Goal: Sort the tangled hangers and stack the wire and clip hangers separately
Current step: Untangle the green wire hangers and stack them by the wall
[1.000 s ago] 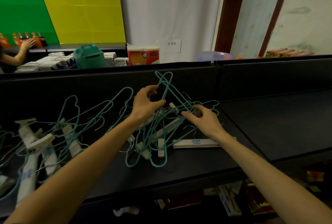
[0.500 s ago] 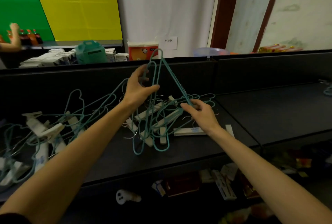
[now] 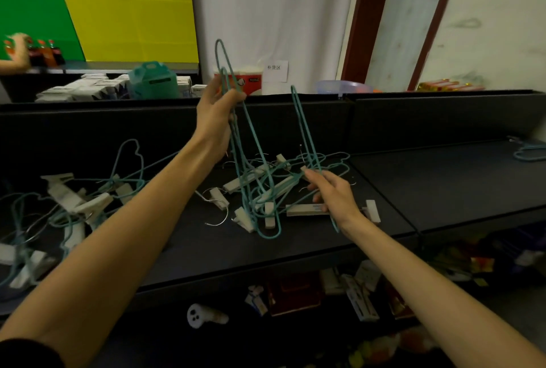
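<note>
The left hand [image 3: 217, 119] grips teal wire hangers [image 3: 236, 131] lifted above the tangled pile [image 3: 266, 190] on the counter [image 3: 206, 243]. The right hand [image 3: 334, 193], beside the pile, pinches another wire. They look light, springy and snag-prone; best held at the shoulders.

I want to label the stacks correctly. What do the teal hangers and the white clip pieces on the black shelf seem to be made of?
Teal hangers: most likely thin metal wire with a matte teal coating; the rod is slim and keeps sharp bends.
White clip pieces: probably plastic, matte off-white blocks; wood cannot be excluded. The bare silvery hooks look like uncoated steel wire.
Black shelf: dull dark surface, material unclear.
</note>
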`<action>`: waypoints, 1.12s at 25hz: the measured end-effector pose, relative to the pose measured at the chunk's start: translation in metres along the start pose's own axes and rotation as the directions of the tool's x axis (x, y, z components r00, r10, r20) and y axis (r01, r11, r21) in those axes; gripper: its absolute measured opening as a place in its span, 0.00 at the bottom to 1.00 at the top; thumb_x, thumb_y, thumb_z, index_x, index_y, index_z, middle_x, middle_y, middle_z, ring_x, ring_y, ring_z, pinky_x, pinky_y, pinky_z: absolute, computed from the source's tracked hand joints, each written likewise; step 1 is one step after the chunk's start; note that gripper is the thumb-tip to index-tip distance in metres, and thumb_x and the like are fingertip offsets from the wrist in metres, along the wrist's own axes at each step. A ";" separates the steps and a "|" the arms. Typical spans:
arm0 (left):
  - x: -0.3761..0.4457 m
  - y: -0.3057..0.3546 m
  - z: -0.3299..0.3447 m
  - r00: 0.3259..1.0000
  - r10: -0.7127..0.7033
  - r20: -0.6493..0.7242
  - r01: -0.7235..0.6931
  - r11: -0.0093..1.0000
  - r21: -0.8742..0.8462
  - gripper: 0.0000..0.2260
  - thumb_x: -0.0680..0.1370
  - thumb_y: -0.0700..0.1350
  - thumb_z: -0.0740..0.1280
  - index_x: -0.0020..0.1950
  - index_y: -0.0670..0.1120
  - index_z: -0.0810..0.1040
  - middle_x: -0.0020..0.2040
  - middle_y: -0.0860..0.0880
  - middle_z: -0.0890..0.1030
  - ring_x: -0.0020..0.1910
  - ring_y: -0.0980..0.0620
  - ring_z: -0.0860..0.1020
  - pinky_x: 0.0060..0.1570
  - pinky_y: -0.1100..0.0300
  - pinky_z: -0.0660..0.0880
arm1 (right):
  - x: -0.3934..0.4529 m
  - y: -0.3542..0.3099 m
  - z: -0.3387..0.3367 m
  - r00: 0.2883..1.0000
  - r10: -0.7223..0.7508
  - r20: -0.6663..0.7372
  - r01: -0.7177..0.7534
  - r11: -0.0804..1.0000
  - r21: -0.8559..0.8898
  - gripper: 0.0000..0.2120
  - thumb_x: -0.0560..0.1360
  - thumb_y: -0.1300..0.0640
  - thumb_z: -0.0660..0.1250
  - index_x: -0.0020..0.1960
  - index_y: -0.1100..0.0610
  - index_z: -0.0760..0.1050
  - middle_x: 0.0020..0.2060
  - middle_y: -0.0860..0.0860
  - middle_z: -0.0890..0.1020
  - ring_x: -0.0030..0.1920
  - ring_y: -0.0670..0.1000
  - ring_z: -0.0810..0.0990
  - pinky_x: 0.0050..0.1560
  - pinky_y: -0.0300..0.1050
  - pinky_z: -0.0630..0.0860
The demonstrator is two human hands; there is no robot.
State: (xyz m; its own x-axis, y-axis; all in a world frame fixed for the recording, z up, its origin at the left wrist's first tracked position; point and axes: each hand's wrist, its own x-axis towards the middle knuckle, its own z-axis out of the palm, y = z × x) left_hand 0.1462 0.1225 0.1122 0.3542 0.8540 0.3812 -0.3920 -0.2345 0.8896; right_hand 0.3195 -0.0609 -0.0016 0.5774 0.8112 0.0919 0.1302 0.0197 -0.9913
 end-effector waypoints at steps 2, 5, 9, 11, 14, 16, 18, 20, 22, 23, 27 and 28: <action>0.012 0.017 0.009 1.000 0.003 -0.015 -0.003 1.000 0.001 0.24 0.67 0.48 0.74 0.61 0.48 0.76 0.53 0.47 0.81 0.47 0.51 0.77 0.37 0.61 0.68 | -0.002 -0.003 -0.009 0.998 0.062 -0.008 -0.061 0.998 0.031 0.15 0.77 0.41 0.69 0.54 0.51 0.82 0.41 0.50 0.80 0.35 0.46 0.77 0.29 0.38 0.69; 0.027 0.039 0.032 0.994 -0.004 -0.112 0.019 0.991 0.131 0.24 0.70 0.51 0.75 0.63 0.51 0.72 0.55 0.49 0.79 0.47 0.52 0.80 0.37 0.61 0.72 | -0.002 -0.006 -0.025 0.991 0.134 -0.001 -0.134 0.988 0.073 0.19 0.76 0.40 0.69 0.54 0.55 0.81 0.42 0.53 0.80 0.34 0.48 0.77 0.29 0.42 0.68; 0.034 0.027 0.074 0.936 -0.255 -0.242 0.245 0.967 -0.072 0.10 0.75 0.49 0.72 0.42 0.47 0.73 0.32 0.51 0.74 0.26 0.56 0.69 0.22 0.65 0.62 | 0.006 -0.007 -0.054 0.982 0.185 0.045 -0.188 0.979 0.077 0.24 0.76 0.37 0.68 0.57 0.57 0.81 0.42 0.54 0.82 0.34 0.50 0.78 0.29 0.43 0.69; 0.038 0.003 0.090 0.898 -0.345 -0.273 0.293 0.932 -0.215 0.13 0.75 0.48 0.71 0.36 0.49 0.70 0.25 0.54 0.69 0.21 0.57 0.63 0.20 0.67 0.57 | 0.012 -0.008 -0.074 0.978 0.195 0.075 -0.200 0.977 0.077 0.24 0.76 0.37 0.67 0.58 0.57 0.80 0.44 0.55 0.82 0.35 0.50 0.78 0.29 0.43 0.68; 0.033 -0.030 0.118 0.866 -0.373 -0.333 0.312 0.924 -0.222 0.14 0.73 0.49 0.74 0.36 0.48 0.71 0.27 0.53 0.68 0.21 0.57 0.61 0.21 0.66 0.58 | 0.025 -0.003 -0.106 0.976 0.193 0.100 -0.201 0.977 0.068 0.24 0.76 0.38 0.67 0.59 0.57 0.80 0.44 0.55 0.81 0.34 0.49 0.78 0.29 0.42 0.68; 0.031 -0.044 0.135 0.893 -0.261 -0.367 0.272 0.962 -0.023 0.14 0.71 0.52 0.77 0.40 0.48 0.73 0.32 0.52 0.71 0.25 0.55 0.66 0.28 0.62 0.66 | 0.036 0.001 -0.124 0.974 0.200 0.110 -0.206 0.978 0.045 0.23 0.76 0.39 0.68 0.58 0.57 0.80 0.44 0.55 0.81 0.34 0.50 0.78 0.29 0.43 0.68; 0.030 -0.054 0.158 0.948 -0.084 -0.308 0.150 0.969 0.198 0.14 0.70 0.54 0.78 0.40 0.50 0.74 0.33 0.53 0.74 0.31 0.55 0.71 0.37 0.60 0.70 | 0.051 0.003 -0.146 0.975 0.176 0.139 -0.175 0.984 -0.021 0.22 0.76 0.38 0.68 0.57 0.56 0.80 0.45 0.55 0.82 0.35 0.50 0.78 0.29 0.43 0.69; 0.026 -0.062 0.170 0.973 -0.056 -0.224 0.114 0.960 0.256 0.16 0.70 0.54 0.78 0.37 0.51 0.72 0.30 0.54 0.72 0.31 0.55 0.70 0.36 0.59 0.70 | 0.063 0.003 -0.155 0.970 0.151 0.192 -0.144 0.988 -0.047 0.23 0.75 0.37 0.68 0.58 0.55 0.80 0.48 0.55 0.83 0.37 0.50 0.79 0.30 0.42 0.70; 0.023 -0.071 0.169 0.976 -0.103 -0.193 0.143 0.968 0.208 0.19 0.70 0.55 0.78 0.36 0.50 0.70 0.28 0.54 0.69 0.29 0.54 0.67 0.34 0.58 0.69 | 0.070 0.000 -0.148 0.952 0.110 0.285 -0.108 0.994 -0.025 0.26 0.72 0.36 0.70 0.60 0.54 0.80 0.52 0.53 0.84 0.39 0.49 0.79 0.33 0.41 0.71; 0.021 -0.075 0.166 0.974 -0.124 -0.187 0.156 0.974 0.166 0.19 0.71 0.56 0.78 0.37 0.50 0.69 0.28 0.54 0.68 0.29 0.54 0.67 0.35 0.58 0.69 | 0.070 -0.003 -0.140 0.940 0.093 0.328 -0.086 0.996 -0.037 0.27 0.70 0.37 0.71 0.61 0.54 0.79 0.53 0.52 0.84 0.40 0.48 0.80 0.34 0.41 0.72; 0.023 -0.076 0.151 0.980 -0.091 -0.174 0.120 0.979 0.162 0.17 0.72 0.57 0.76 0.42 0.47 0.73 0.33 0.51 0.73 0.34 0.53 0.71 0.41 0.58 0.73 | 0.074 -0.005 -0.094 0.931 0.029 0.364 -0.021 0.999 -0.025 0.22 0.72 0.55 0.78 0.62 0.57 0.74 0.49 0.50 0.85 0.42 0.45 0.84 0.36 0.35 0.76; 0.024 -0.074 0.145 0.980 -0.098 -0.171 0.125 0.980 0.158 0.17 0.73 0.57 0.76 0.43 0.47 0.74 0.35 0.50 0.74 0.36 0.52 0.73 0.43 0.57 0.75 | 0.075 -0.004 -0.084 0.945 0.003 0.326 0.004 1.000 -0.022 0.20 0.73 0.57 0.76 0.62 0.57 0.74 0.49 0.50 0.85 0.43 0.46 0.84 0.36 0.36 0.76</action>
State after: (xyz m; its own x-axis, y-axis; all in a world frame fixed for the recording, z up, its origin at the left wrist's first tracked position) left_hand 0.3070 0.0929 0.0924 0.2406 0.9395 0.2439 -0.2056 -0.1962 0.9588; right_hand 0.4301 -0.0487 0.0175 0.2835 0.9575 0.0532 0.1507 0.0103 -0.9885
